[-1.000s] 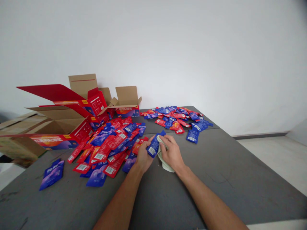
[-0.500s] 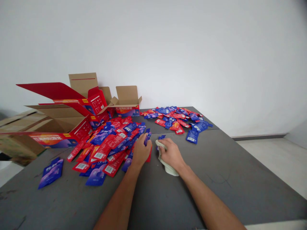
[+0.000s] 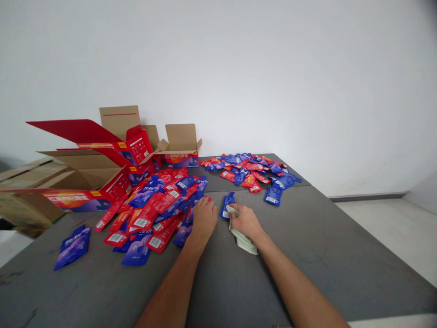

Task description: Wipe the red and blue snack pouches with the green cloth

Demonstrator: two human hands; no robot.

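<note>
My left hand is at the right edge of a large heap of red and blue pouches. Its fingers are curled over a red pouch, of which only a small end shows past the fingertips. My right hand grips a pale, crumpled cloth that hangs down onto the table. Just beyond the cloth, a single blue pouch lies flat, its lower edge close to the right fingertips.
A second pile of pouches spreads across the far end of the dark table. Open red cartons stand at the left, and a smaller open box stands at the back. Blue pouches lie at the near left.
My right hand and the cloth have drawn slightly back and right, uncovering the blue pouch. The blue pouch at my left fingertips no longer shows; that hand now covers a red one.
</note>
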